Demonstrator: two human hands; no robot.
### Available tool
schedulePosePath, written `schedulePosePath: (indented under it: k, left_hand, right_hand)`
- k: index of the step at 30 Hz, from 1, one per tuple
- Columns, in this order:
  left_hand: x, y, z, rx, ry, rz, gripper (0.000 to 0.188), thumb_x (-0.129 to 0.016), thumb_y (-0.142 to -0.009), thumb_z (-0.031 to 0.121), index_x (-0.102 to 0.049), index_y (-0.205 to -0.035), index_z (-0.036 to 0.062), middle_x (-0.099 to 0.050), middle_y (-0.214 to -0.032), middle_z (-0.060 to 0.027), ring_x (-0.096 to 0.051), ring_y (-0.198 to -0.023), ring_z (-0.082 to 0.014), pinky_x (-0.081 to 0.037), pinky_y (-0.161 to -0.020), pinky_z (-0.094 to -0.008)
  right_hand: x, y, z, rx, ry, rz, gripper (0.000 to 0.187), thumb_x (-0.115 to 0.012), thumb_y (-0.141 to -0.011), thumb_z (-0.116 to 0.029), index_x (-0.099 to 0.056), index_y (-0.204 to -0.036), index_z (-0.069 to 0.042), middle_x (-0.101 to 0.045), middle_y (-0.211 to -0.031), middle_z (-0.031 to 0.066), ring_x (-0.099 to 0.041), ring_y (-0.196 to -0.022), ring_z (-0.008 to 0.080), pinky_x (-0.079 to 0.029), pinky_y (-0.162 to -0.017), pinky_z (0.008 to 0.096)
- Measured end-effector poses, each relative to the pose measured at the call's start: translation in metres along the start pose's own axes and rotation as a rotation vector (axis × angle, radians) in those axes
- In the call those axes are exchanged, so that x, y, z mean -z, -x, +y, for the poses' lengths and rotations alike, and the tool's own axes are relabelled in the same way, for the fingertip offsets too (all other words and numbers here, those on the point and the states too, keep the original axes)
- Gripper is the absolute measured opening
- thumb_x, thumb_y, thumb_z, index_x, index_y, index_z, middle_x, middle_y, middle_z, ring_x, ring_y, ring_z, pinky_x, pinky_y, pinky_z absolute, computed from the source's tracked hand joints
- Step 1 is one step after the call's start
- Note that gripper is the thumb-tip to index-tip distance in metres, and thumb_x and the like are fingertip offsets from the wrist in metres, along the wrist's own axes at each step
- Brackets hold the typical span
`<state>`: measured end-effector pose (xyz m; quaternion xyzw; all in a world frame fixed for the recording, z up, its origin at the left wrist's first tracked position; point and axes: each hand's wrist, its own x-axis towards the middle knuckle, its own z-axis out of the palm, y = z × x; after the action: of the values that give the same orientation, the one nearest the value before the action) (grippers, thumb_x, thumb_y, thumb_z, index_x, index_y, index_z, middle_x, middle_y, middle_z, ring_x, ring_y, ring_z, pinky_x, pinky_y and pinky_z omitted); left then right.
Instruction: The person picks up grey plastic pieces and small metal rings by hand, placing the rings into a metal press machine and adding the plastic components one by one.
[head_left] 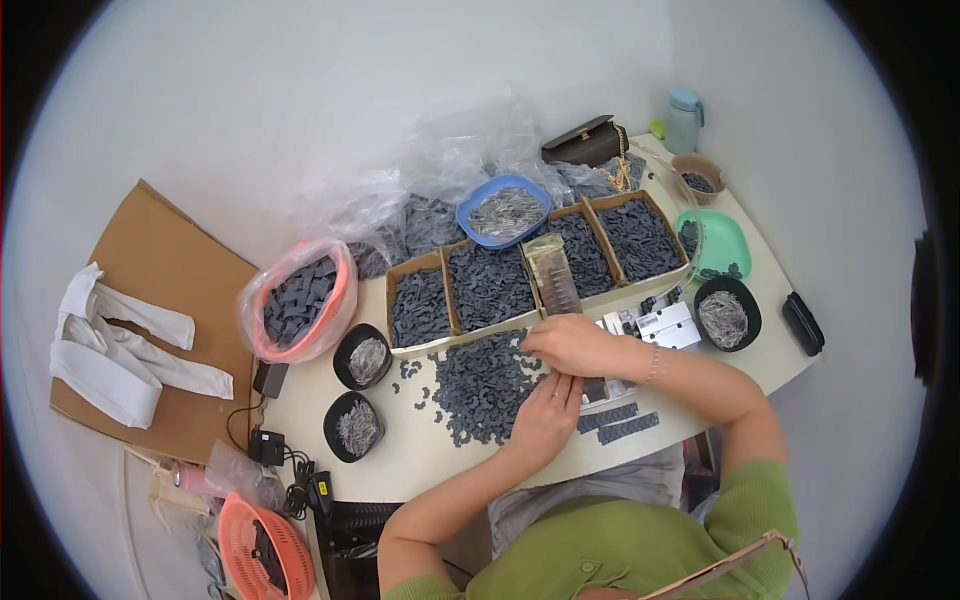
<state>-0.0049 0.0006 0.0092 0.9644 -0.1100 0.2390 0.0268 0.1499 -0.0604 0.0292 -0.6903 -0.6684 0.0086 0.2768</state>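
Observation:
My left hand rests at the right side of a loose pile of small dark grey plastic pieces, fingers pressed together beside a metal jig. Just above it, my right hand is bent with its fingers closed, its fingertips over the pile's edge. Whatever either hand holds is hidden. A clear ribbed strip with tape stretches from the boxes toward my right hand. Short rows of joined dark pieces lie near the front edge. A silver block with fittings sits right of the jig.
Divided cardboard boxes of dark pieces line the back, with a blue basin of metal pins on top. Black bowls of pins stand left, another black bowl right. A green tray and black case lie farther right.

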Motion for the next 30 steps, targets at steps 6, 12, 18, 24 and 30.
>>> schedulePosePath:
  k: [6,12,18,24,30]
  left_hand:
    - [0.024,0.006,-0.045,0.213,0.072,0.008,0.014,-0.062,-0.072,0.002,-0.061,-0.085,0.0031,-0.057,-0.084,-0.0125,-0.057,-0.079,-0.0309,-0.048,-0.069,-0.0392]
    - [0.015,0.016,-0.090,0.335,0.029,-0.010,0.007,-0.063,-0.076,0.004,-0.064,-0.083,0.0021,-0.059,-0.084,-0.0104,-0.057,-0.082,-0.0278,-0.049,-0.073,-0.0372]
    - [0.014,0.004,-0.091,0.353,0.170,0.047,0.013,-0.065,-0.074,-0.001,-0.067,-0.086,0.0029,-0.063,-0.081,-0.0107,-0.061,-0.078,-0.0298,-0.050,-0.070,-0.0392]
    - [0.004,-0.025,-0.061,0.229,0.379,0.171,0.012,-0.065,-0.073,-0.002,-0.065,-0.084,0.0034,-0.064,-0.084,-0.0100,-0.064,-0.077,-0.0289,-0.052,-0.067,-0.0351]
    - [-0.015,-0.033,-0.051,0.167,0.374,0.190,0.015,-0.066,-0.073,-0.001,-0.064,-0.088,0.0041,-0.064,-0.087,-0.0084,-0.064,-0.079,-0.0284,-0.053,-0.067,-0.0351]
  right_hand:
    - [-0.038,-0.029,0.006,0.106,0.241,-0.013,0.014,-0.060,-0.076,-0.010,-0.064,-0.088,-0.003,-0.064,-0.087,0.0115,-0.065,-0.087,0.0278,-0.054,-0.072,0.0375]
    - [0.004,-0.016,-0.001,-0.014,0.130,-0.015,0.010,-0.057,-0.081,-0.010,-0.064,-0.085,-0.005,-0.060,-0.088,0.0108,-0.063,-0.088,0.0277,-0.052,-0.073,0.0380]
    - [0.017,0.042,-0.001,0.033,0.215,-0.009,0.011,-0.058,-0.074,-0.010,-0.061,-0.083,-0.004,-0.056,-0.083,0.0076,-0.061,-0.085,0.0247,-0.052,-0.071,0.0349]
    - [0.009,0.063,-0.009,0.239,0.360,0.070,0.015,-0.058,-0.071,-0.011,-0.058,-0.085,-0.004,-0.055,-0.085,0.0047,-0.057,-0.081,0.0197,-0.051,-0.071,0.0290]
    - [0.010,0.064,0.005,0.254,0.196,0.102,0.020,-0.057,-0.075,-0.011,-0.059,-0.093,-0.003,-0.059,-0.095,0.0071,-0.059,-0.093,0.0229,-0.050,-0.080,0.0319]
